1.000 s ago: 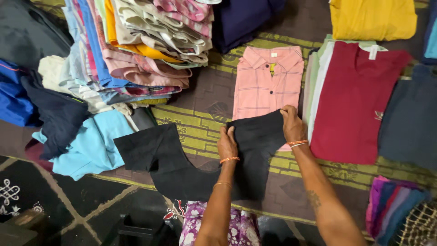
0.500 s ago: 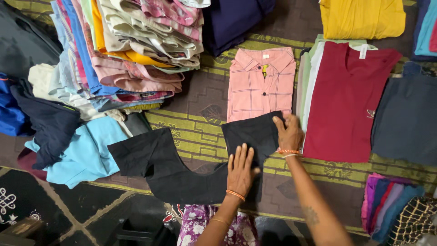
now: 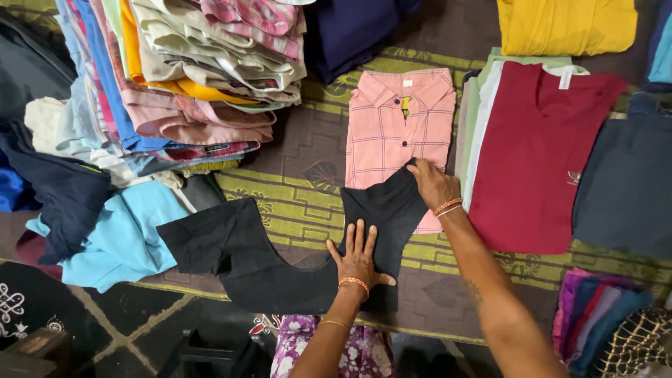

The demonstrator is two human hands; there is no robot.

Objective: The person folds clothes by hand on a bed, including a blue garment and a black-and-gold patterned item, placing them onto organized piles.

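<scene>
A black garment (image 3: 252, 252) lies spread on the green and brown patterned mat (image 3: 308, 192) in front of me. My left hand (image 3: 358, 255) presses flat on its middle, fingers apart. My right hand (image 3: 432, 183) pinches the garment's upper right corner and holds it over the lower edge of a folded pink checked shirt (image 3: 395, 122). Both wrists wear orange bangles.
A tall stack of folded clothes (image 3: 203, 70) stands at the upper left. Loose light blue (image 3: 119, 234) and dark garments lie beside it. A folded maroon top (image 3: 535, 150) sits on a pile at the right, a yellow one (image 3: 563, 24) above, a dark blue one (image 3: 626, 182) beyond.
My left hand slid down the black garment and now lies flat lower on it. My right hand has pulled the corner up and left over the pink shirt.
</scene>
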